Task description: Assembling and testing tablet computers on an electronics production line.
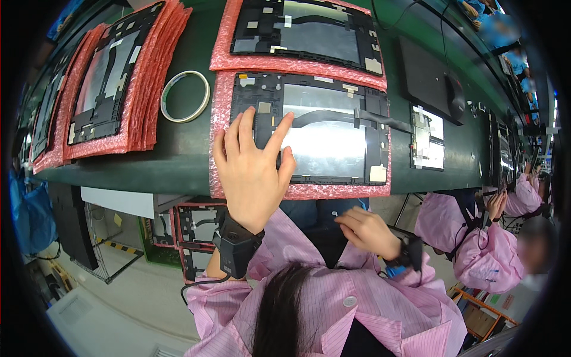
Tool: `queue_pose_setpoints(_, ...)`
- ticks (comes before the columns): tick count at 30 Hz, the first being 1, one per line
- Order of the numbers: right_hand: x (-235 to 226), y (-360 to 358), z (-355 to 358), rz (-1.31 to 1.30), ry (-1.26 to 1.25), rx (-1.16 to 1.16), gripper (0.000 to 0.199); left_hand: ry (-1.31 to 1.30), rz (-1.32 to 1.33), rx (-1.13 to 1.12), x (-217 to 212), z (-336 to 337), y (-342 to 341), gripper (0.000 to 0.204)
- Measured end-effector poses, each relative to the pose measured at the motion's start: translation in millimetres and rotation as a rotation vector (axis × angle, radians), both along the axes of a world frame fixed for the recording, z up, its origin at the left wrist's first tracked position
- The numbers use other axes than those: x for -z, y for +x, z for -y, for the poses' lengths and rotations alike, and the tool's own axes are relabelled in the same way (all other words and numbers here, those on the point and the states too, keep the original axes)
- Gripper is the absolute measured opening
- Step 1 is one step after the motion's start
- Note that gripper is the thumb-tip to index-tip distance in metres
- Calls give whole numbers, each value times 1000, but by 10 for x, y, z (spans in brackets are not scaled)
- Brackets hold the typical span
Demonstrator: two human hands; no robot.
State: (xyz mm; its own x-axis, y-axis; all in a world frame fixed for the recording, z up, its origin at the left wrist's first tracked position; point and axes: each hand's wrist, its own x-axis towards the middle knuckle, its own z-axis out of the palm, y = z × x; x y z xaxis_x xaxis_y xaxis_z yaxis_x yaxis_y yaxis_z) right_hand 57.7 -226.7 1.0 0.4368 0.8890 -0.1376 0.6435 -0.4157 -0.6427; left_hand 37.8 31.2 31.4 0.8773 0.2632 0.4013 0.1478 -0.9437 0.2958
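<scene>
A black-framed tablet screen panel (324,154) with a silvery middle lies on pink bubble wrap (380,189) at the table's front edge. My left hand (253,169) rests on its left part, palm down, fingers spread. A dark flat ribbon cable (333,116) crosses the panel and runs right to a small circuit board (427,146) on the table. My right hand (372,233) hovers in front of the table edge, above my lap, with fingers curled and thumb and forefinger close together. A tiny pale speck shows by its fingertips; whether they hold it is unclear.
Another panel (303,30) on bubble wrap lies behind. Left are stacked wrapped panels (110,77) and a tape roll (185,96). A black pad (425,77) and mouse (455,98) are at the right. Below left stands a green crate (156,253); co-workers in pink sit right.
</scene>
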Motion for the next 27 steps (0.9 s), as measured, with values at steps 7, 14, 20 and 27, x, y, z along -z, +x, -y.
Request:
queue_pose_setpoints(7, 1224, 9, 256, 129, -103, 53, 18, 33, -29, -16, 3, 29, -21, 45)
queue_pose_setpoints(14, 1489, 82, 361, 145, -181, 31, 12, 28, -22, -8, 21, 31, -8, 45)
queue_pose_setpoints(20, 1274, 332, 488, 131, -13, 470, 25, 18, -15, -9, 3, 11, -33, 44)
queue_pose_setpoints(27, 2019, 349, 318, 286, -43, 231, 33, 11, 13, -6, 55, 29, 15, 42)
